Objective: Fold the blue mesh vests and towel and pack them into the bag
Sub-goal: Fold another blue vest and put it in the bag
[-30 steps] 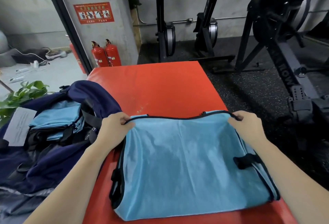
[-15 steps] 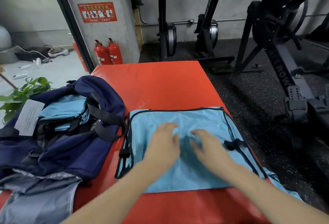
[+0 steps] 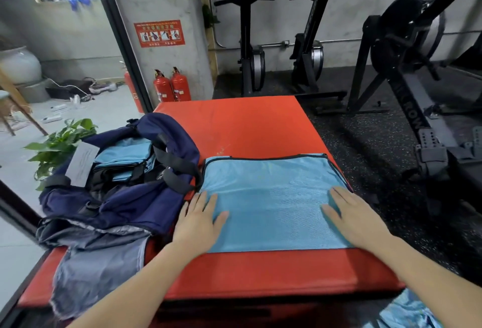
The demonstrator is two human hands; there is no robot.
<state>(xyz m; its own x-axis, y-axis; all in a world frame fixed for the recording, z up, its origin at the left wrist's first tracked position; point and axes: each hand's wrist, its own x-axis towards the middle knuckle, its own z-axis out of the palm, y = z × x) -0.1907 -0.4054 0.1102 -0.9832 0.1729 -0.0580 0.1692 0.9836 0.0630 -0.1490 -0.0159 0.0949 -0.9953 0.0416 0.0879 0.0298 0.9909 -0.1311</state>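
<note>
Red mat [image 3: 250,129] serving as work surface, raised above speckled black floor [image 3: 365,150]. Navy bag [image 3: 117,197] lying open on mat's left side, touching left edge of vest; folded blue vests [image 3: 125,156] stacked inside, white tag [image 3: 82,163] resting on its left rim, black straps [image 3: 177,163] draped toward vest. Grey cloth [image 3: 96,273] hanging over mat's near-left edge, below bag. More blue mesh [image 3: 412,309] at bottom right, below mat's near edge. Potted plant [image 3: 60,145] left of bag; two red extinguishers [image 3: 172,86] against pillar beyond mat; rowing machine [image 3: 417,79] on floor to right. Nothing lying on vest apart from the hands. Vest [image 3: 268,197] folded flat, black-trimmed, on mat's right half. Left hand [image 3: 199,220] flat, fingers straight and spread, pressing vest's near-left corner, partly overlapping mat. Right hand [image 3: 352,218] likewise flat, fingers straight, pressing vest's near-right edge. Hands well apart, gripping nothing.
</note>
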